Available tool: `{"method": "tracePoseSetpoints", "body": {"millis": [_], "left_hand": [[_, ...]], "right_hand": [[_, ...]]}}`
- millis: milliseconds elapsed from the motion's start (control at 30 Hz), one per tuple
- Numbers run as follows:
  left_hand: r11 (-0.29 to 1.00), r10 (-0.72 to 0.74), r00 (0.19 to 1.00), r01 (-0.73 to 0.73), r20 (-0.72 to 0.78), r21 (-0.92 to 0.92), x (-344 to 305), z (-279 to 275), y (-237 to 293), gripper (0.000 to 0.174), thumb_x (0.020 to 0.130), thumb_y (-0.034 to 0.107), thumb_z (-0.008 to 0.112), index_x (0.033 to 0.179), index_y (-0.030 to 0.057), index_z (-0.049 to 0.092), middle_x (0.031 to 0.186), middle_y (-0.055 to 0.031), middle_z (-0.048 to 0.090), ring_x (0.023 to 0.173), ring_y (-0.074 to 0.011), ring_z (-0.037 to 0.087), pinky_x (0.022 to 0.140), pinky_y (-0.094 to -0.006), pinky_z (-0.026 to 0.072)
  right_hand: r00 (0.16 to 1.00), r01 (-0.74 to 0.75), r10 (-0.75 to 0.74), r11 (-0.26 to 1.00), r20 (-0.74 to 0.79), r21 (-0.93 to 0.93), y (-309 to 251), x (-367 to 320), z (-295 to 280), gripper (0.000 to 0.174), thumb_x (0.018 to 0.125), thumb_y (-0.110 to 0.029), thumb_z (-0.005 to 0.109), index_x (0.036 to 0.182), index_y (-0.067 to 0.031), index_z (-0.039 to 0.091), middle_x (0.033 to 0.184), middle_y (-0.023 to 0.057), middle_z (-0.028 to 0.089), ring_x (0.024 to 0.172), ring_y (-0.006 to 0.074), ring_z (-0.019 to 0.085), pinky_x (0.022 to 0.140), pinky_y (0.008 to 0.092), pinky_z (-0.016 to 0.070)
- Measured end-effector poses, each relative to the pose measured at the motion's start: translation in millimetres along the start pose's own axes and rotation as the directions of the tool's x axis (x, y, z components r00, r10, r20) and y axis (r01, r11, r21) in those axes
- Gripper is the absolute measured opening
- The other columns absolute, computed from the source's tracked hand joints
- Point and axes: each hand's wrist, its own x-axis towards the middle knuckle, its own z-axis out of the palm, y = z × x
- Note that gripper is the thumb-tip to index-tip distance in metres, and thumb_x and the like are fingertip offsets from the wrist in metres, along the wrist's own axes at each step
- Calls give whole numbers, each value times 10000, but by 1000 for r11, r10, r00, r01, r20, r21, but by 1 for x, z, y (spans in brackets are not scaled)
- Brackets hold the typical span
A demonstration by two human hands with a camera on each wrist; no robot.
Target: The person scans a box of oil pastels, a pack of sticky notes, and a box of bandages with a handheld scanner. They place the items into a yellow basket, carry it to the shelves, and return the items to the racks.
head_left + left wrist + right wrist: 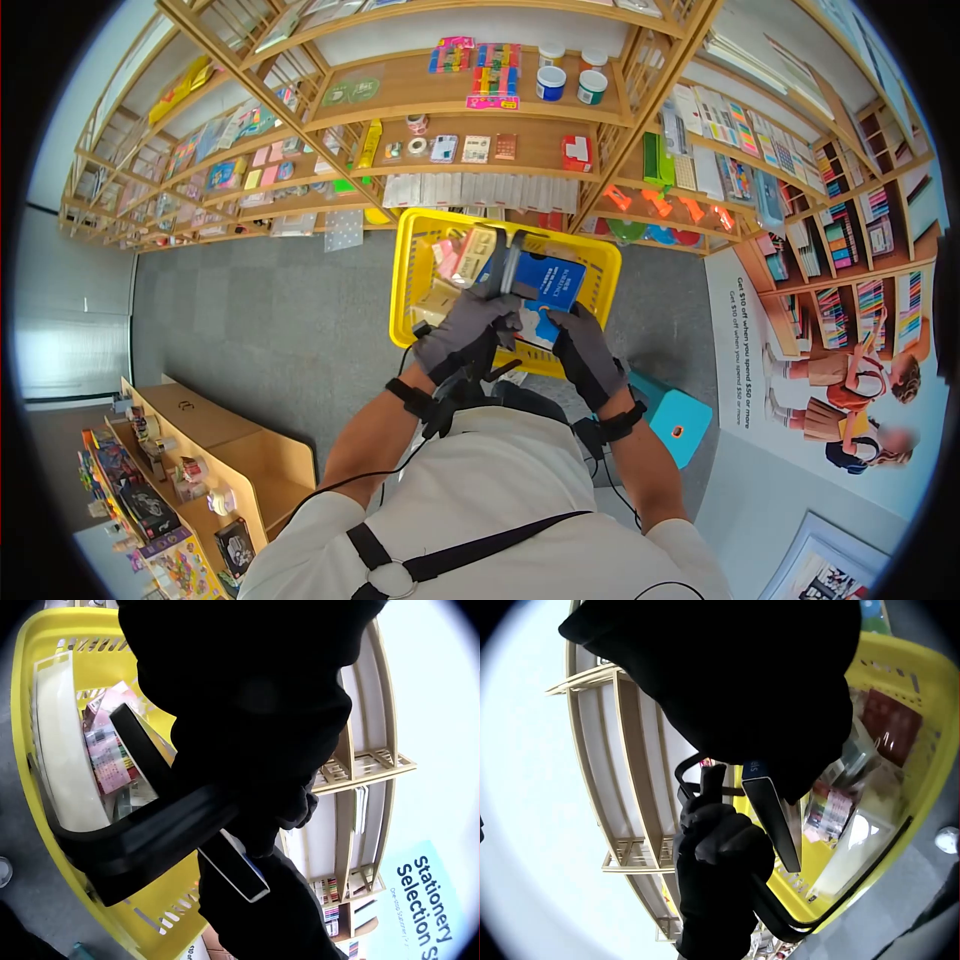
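Both hands wear grey and black gloves. My left hand curls round the black handle of a yellow shopping basket. A flat blue box with white print is pinched at its near edge by my right hand. The right wrist view shows the box edge-on over the basket, its blue end by the dark glove. Inside the basket lie a pink packet with coloured sticks, a long whitish case and a dark red item.
Wooden shelves with stationery stand just beyond the basket. A turquoise box is on the floor at my right. A low wooden display unit stands at the left behind, and a poster wall at the right.
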Motion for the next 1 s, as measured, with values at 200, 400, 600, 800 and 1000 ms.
{"method": "tracePoseSetpoints", "body": {"millis": [200, 400, 600, 800, 1000], "left_hand": [[991, 53, 992, -66, 115, 113, 3, 13, -5, 191, 1050, 117, 656, 1183, 1, 728, 876, -60, 708, 728, -143, 664, 690, -292, 569], [979, 4, 994, -26, 110, 200, -5, 20, -2, 185, 1050, 114, 650, 1178, 11, 735, 844, -45, 704, 702, -131, 660, 673, -289, 569], [983, -35, 998, 27, 43, 180, -12, 15, -2, 194, 1048, 117, 647, 1186, 14, 738, 810, -25, 688, 696, -113, 654, 648, -275, 555], [985, 34, 999, -34, 0, 169, -20, 16, -2, 174, 1035, 114, 661, 1158, 17, 737, 802, -19, 685, 692, -113, 656, 635, -271, 546], [984, 60, 996, -47, -69, 170, -34, 20, 8, 198, 1029, 105, 662, 1185, 16, 745, 810, -11, 684, 696, -102, 649, 645, -262, 538]], "right_hand": [[961, -88, 65, 993, 271, 76, -4, 2, 32, 186, 996, -15, 578, 1177, -14, 622, 992, 101, 705, 818, 188, 720, 766, 337, 595], [939, -29, 106, 973, 327, -231, 3, 4, 41, 216, 1017, -42, 582, 1219, -24, 655, 1012, 54, 701, 899, 149, 704, 786, 300, 577], [930, 235, -34, 820, 365, -522, 43, 34, 30, 345, 984, -69, 639, 1326, -28, 649, 1080, 83, 741, 877, 160, 731, 787, 308, 585], [992, 55, 25, 790, 121, -611, -1, 22, 46, 485, 934, -145, 720, 1390, -10, 622, 1170, 148, 760, 1018, 201, 748, 844, 326, 587], [911, 59, -359, 601, -203, -797, 38, 61, 26, 479, 973, -253, 684, 1370, 7, 625, 1142, 216, 763, 1062, 332, 753, 869, 400, 590]]}}
